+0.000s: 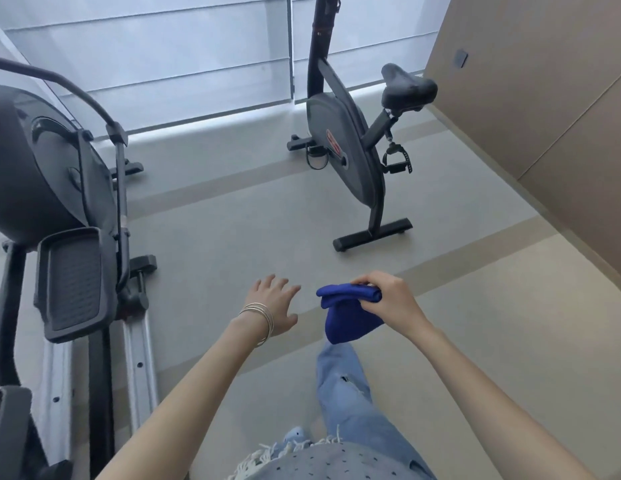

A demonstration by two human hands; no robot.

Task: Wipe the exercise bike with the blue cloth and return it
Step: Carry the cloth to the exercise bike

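Blue soft cloth (pixel 343 313), folded and drooping, hung pinched in our right hand (pixel 388 299); our left hand (pixel 269 303) spread its fingers (pixel 290 292). Matte black exercise bike (pixel 350 168) bore an unreadable red label (pixel 333 143).

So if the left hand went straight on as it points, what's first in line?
Bare floor just ahead of the left hand; farther on, likely the rear base bar of the exercise bike, though depth is unclear.
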